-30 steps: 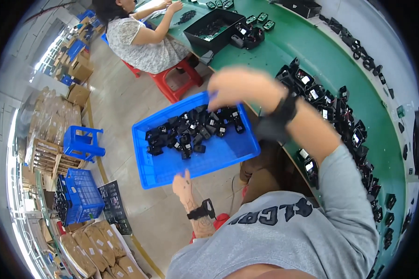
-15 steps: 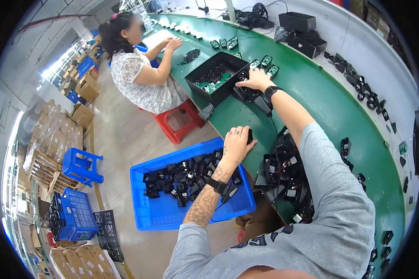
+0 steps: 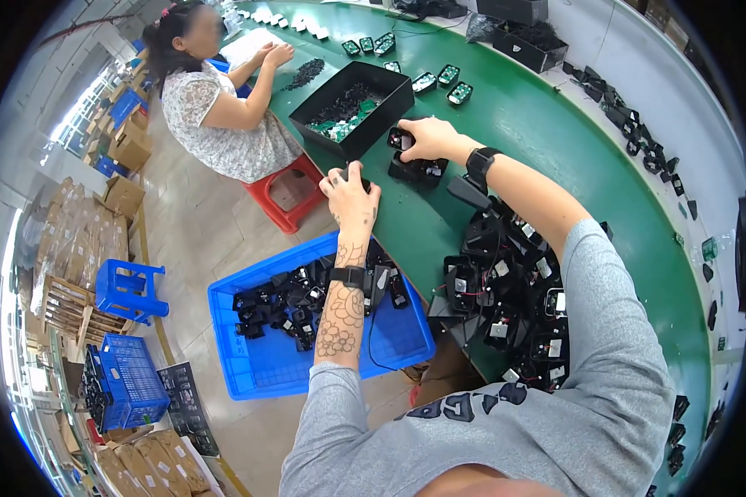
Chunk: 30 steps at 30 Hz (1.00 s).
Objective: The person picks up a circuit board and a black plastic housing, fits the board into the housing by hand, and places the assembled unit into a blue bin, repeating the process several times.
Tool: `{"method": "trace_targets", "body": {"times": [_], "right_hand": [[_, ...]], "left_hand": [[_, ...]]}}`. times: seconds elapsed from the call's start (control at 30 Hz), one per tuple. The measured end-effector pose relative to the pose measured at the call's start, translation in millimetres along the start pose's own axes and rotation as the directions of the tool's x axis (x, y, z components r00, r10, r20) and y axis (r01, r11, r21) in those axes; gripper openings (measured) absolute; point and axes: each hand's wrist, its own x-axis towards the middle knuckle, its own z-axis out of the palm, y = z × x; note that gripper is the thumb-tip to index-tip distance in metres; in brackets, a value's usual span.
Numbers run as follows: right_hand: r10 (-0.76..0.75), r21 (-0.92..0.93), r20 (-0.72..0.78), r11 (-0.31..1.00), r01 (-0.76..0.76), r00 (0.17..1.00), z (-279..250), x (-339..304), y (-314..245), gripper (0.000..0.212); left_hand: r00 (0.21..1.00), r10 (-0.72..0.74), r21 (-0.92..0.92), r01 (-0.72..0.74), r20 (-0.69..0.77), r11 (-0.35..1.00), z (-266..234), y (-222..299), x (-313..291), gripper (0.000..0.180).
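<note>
My right hand (image 3: 429,138) closes its thumb and fingers around a small black plastic housing (image 3: 401,139) on the green table. Directly below it sits a group of similar black housings (image 3: 419,170). My left hand (image 3: 352,199) is at the table's edge, near the corner of a black bin (image 3: 315,137). Its fingers curl over something dark that they mostly hide. Green circuit boards (image 3: 346,124) and small black pieces lie inside the bin.
Below my left forearm stands a blue tub (image 3: 265,364) of black parts. Wired black housings (image 3: 501,331) crowd the table's near side. Several board-filled housings (image 3: 460,93) lie beyond the bin. A co-worker (image 3: 215,116) sits on a red stool (image 3: 290,211) at the left.
My left hand has moved left and away from me along the table's edge to near the bin. My right hand has shifted from beside the bin's right end down onto a black housing.
</note>
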Motion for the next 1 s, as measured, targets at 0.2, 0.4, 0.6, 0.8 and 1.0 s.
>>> {"method": "trace_targets", "body": {"times": [0.2, 0.4, 0.6, 0.8, 1.0], "right_hand": [[0.063, 0.306, -0.201, 0.952, 0.002, 0.978, 6, -10, 30, 0.066], [0.276, 0.776, -0.071, 0.619, -0.12, 0.959, -24, -30, 60, 0.058], [0.145, 0.845, -0.149, 0.533, 0.05, 0.978, -47, -55, 81, 0.04], [-0.307, 0.138, -0.369, 0.916, 0.378, 0.877, -64, -71, 82, 0.062], [-0.146, 0.744, -0.229, 0.611, 0.27, 0.962, -94, -70, 59, 0.03]], "left_hand": [[0.996, -0.03, -0.364, 0.059, 0.084, 0.929, -12, 25, 5, 0.045], [0.955, -0.008, -0.206, 0.073, 0.298, 0.976, -23, 80, 14, 0.071], [0.767, -0.05, 0.098, -0.017, 0.64, 0.995, -25, 112, 41, 0.061], [0.838, 0.156, -0.189, -0.065, 0.523, 0.98, 1, 82, 27, 0.052], [0.985, 0.051, -0.326, 0.006, 0.167, 0.945, 6, 63, -2, 0.037]]}}
